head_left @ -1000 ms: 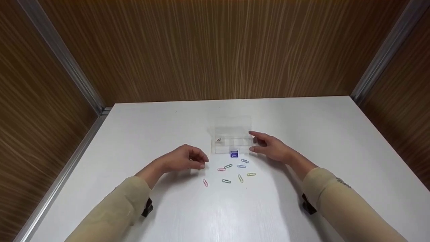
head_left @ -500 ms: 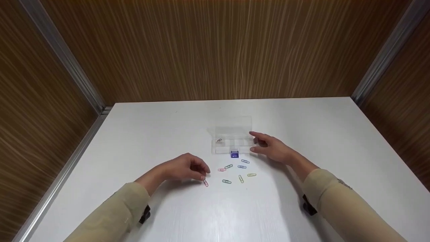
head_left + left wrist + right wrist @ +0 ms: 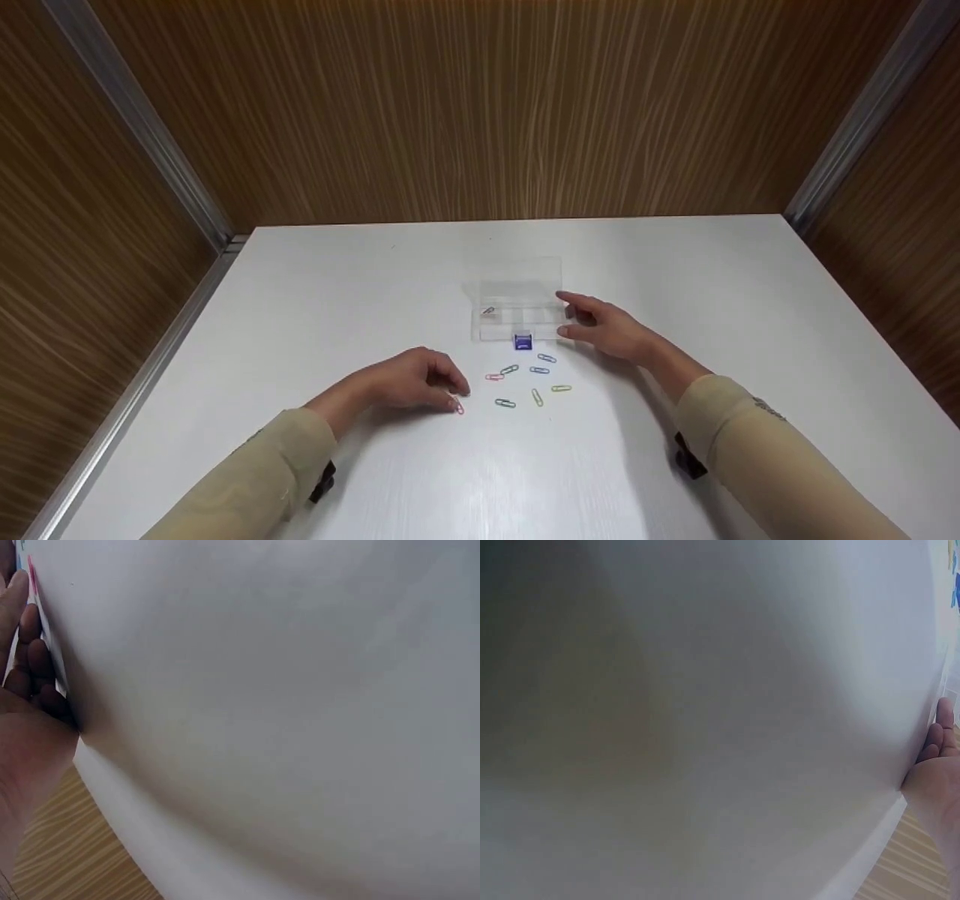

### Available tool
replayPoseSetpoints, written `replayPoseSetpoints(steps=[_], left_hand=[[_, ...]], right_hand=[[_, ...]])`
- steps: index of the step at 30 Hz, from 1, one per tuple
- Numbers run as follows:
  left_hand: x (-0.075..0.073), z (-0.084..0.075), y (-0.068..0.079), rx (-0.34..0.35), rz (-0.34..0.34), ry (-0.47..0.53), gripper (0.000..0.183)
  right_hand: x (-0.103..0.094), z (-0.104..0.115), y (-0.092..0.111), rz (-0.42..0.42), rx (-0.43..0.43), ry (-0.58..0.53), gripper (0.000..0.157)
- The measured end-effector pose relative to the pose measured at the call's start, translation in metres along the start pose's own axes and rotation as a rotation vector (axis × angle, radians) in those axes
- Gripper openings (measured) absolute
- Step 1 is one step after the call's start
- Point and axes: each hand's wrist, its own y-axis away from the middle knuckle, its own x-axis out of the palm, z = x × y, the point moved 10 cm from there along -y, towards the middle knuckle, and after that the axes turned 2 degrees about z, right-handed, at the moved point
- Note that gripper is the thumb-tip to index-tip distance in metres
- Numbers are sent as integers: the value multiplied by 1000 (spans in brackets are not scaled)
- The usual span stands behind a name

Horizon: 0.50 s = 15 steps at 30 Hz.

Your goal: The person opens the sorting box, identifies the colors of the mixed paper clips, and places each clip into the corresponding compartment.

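My left hand (image 3: 409,379) is low over the table with its thumb tip at a pink paper clip (image 3: 460,409). The thumb partly covers that clip, and the index fingertip is apart from the thumb. In the left wrist view the pink clip shows beside the fingertips (image 3: 21,585). My right hand (image 3: 611,330) rests against the right side of a clear plastic box (image 3: 499,334), index finger and thumb spread along it. The box's lid (image 3: 520,274) is raised, its latch (image 3: 523,343) is blue, and one paper clip (image 3: 488,310) lies in its left back compartment.
On the white table (image 3: 360,277), in front of the box, lie a second pink clip (image 3: 494,377), green clips (image 3: 505,403), blue clips (image 3: 539,370) and yellow clips (image 3: 537,397). Wood-grain panels (image 3: 480,112) enclose the table at the back and sides.
My left hand has come down toward the front of the table, and its thumb now overlaps the pink clip. The right hand and the box have stayed in place.
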Motion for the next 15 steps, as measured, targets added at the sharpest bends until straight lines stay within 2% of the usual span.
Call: replayPoseSetpoints(steps=[4, 15], left_hand=[[0, 2, 0, -12, -2, -11, 20], [2, 3, -3, 4, 15, -49, 19]], right_hand=[[0, 2, -1, 0, -29, 14, 73], [0, 1, -2, 1, -14, 0, 73]])
